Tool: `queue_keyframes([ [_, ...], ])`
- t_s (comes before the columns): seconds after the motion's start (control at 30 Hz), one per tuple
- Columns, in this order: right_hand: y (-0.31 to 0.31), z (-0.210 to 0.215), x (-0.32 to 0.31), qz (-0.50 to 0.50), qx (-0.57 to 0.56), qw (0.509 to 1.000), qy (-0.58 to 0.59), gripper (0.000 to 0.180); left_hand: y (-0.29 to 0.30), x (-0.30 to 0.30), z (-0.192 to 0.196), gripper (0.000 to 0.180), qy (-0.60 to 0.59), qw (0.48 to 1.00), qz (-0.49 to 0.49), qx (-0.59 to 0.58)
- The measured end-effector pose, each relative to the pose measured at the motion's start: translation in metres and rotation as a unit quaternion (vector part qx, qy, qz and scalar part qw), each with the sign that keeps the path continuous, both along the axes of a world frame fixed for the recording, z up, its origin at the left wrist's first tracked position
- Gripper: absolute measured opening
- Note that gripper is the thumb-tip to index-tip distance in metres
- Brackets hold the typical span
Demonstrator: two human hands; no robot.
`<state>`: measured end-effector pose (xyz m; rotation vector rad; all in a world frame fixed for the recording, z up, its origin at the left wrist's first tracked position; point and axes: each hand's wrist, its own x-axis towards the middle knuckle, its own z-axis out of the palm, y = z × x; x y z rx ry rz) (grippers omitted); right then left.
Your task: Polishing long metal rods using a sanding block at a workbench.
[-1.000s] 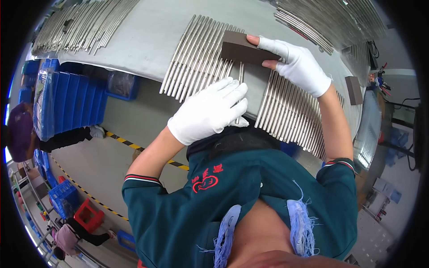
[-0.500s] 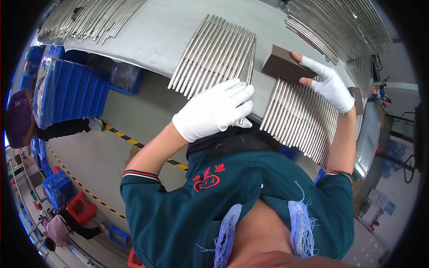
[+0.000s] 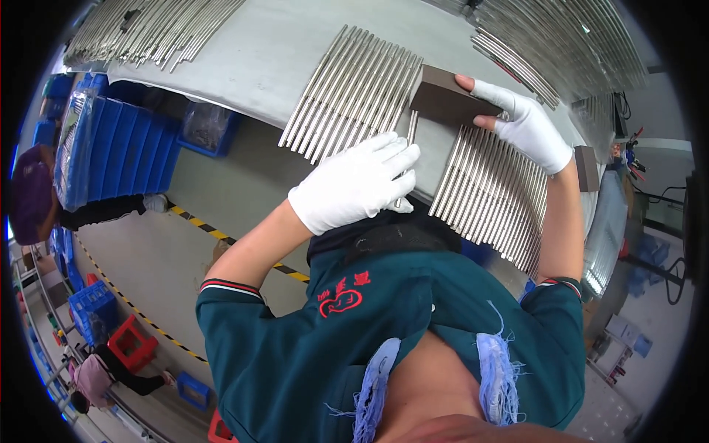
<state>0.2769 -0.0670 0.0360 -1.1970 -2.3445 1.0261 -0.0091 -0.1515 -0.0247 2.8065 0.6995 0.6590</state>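
Observation:
My left hand (image 3: 358, 181), in a white glove, is closed around the near part of a thin metal rod (image 3: 412, 127) at the table's front edge. My right hand (image 3: 528, 129), gloved with thumb and a fingertip bare, grips a dark brown rectangular block (image 3: 452, 100) that looks like a sanding sponge. This block lies over the far part of the held rod and hides it. Left of that rod, a row of silver rods (image 3: 347, 88) lies side by side on the table. Another row of rods (image 3: 491, 192) fans out below my right hand, overhanging the front edge.
More rods are spread at the far left (image 3: 151, 33) and piled at the far right (image 3: 569, 37) of the grey table (image 3: 255, 55). A second brown block (image 3: 586, 168) sits at the right. Blue bins (image 3: 129, 151) stand below left. Two other people are farther off at left.
My right hand has moved left with the brown block, from beside the held rod to over its far part. My left hand stays almost in place on the rod.

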Motion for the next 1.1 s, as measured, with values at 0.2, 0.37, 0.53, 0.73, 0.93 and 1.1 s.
queue_keyframes([
  [0.2,-0.008,0.0,-0.009,0.011,0.05,0.999,-0.008,0.063,-0.002,-0.01,0.002,0.045,0.031,0.999,0.009,0.008],
  [0.37,-0.018,-0.007,0.069,-0.2,0.124,0.961,0.147,0.068,-0.006,-0.019,0.006,0.057,0.076,0.996,0.039,0.01],
  [0.53,-0.033,-0.028,0.123,-0.41,0.248,0.854,0.204,0.075,-0.006,-0.02,0.017,0.069,0.096,0.994,0.051,-0.032],
  [0.73,-0.052,-0.038,0.173,-0.495,0.346,0.789,0.113,0.075,-0.005,-0.023,0.008,0.073,0.078,0.993,0.082,-0.021],
  [0.93,-0.065,-0.042,0.21,-0.546,0.402,0.721,0.14,0.08,-0.003,-0.022,0.005,0.071,0.064,0.994,0.086,0.003],
  [1.1,-0.07,-0.056,0.229,-0.615,0.449,0.645,0.061,0.084,-0.003,-0.025,0.006,0.076,0.075,0.991,0.113,0.01],
])
